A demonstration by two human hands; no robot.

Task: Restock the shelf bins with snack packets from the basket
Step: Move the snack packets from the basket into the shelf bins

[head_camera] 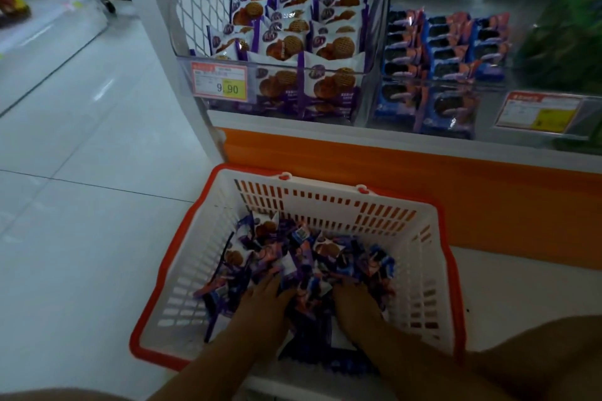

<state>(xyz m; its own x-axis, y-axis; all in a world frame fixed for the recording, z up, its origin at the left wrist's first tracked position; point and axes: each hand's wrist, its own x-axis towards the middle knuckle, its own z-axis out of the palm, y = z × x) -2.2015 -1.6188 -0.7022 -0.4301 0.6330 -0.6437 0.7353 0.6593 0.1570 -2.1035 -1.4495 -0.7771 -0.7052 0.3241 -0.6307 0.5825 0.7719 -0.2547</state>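
snack packets lie in a loose heap in the white basket, all around and just ahead of both hands. left hand and right hand are pushed side by side into the heap, fingertips buried among wrappers, so i cannot tell whether either is gripping or lying slack. the packets look light, thin-filmed and slippery, likely with brittle biscuits inside. they are best gathered gently round their middles or by the crimped ends, not squeezed. well beyond and above the left hand, the cookie bin looks nearly full. the dark-biscuit bin stands beyond the right hand.
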